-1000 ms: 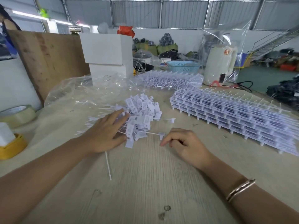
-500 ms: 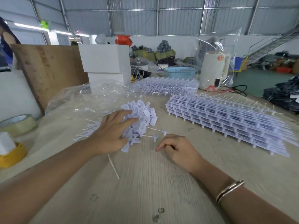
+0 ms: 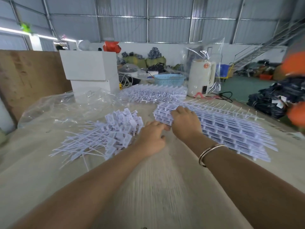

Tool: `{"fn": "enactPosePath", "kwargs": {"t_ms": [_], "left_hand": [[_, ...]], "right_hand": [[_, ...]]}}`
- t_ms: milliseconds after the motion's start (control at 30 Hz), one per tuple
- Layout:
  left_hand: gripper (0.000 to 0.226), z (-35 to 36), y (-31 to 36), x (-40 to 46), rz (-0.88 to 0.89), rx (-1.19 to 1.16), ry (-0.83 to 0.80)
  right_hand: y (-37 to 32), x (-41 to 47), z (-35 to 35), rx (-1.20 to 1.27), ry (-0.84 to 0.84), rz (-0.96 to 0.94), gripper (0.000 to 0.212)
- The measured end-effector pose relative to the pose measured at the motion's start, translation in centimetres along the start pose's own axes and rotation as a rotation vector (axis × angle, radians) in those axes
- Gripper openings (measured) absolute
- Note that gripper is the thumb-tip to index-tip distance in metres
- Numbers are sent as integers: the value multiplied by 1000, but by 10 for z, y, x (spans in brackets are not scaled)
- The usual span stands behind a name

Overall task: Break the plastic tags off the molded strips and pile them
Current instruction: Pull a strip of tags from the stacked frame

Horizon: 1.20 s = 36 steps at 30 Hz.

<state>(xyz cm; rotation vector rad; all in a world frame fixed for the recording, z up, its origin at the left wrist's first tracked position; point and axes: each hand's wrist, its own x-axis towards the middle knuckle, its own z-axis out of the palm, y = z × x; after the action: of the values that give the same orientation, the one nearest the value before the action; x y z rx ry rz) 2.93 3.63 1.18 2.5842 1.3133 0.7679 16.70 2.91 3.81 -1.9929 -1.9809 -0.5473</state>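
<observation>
A loose pile of broken-off white tags (image 3: 115,129) lies on the table left of centre, thin tails fanning toward the left. Right of it sits a long stack of molded strips (image 3: 231,129). My right hand (image 3: 184,123) lies palm down on the stack's near-left end, its fingers curled over the top strip; the grip itself is hidden. My left hand (image 3: 151,138) is just left of it, empty, fingertips touching the stack's edge. A second stack of strips (image 3: 153,93) lies farther back.
A crumpled clear plastic bag (image 3: 66,106) lies behind the tag pile. White foam boxes (image 3: 89,68), a blue basket (image 3: 170,79) and a white kettle (image 3: 201,78) stand at the table's back. A wooden board (image 3: 24,76) leans at the left.
Both hands left the tag pile and moved right and forward to the near end of the strip stack. The view has swung to the right.
</observation>
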Motion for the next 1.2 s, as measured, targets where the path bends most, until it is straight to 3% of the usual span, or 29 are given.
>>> {"fn": "enactPosePath", "kwargs": {"t_ms": [200,467,667,833,1133,1200], "left_hand": [[37,17,21,16,-47,-70,-50],[33,27,26,26,-238,-495,-26],[25,27,30,31,-386,-763,1],[20,19,43,35,-595,-1282,11],[23,21,49,56,-791,-1605,24],[24,24,51,59,-822,-1644,27]], "right_hand": [[21,9,11,-101,-226,253,50],[37,15,9,-240,-108,149,30],[38,12,11,-218,-44,114,33],[30,7,9,-228,38,-18,30],[38,8,4,162,-226,-3,22],[41,10,3,142,-248,-19,22]]}}
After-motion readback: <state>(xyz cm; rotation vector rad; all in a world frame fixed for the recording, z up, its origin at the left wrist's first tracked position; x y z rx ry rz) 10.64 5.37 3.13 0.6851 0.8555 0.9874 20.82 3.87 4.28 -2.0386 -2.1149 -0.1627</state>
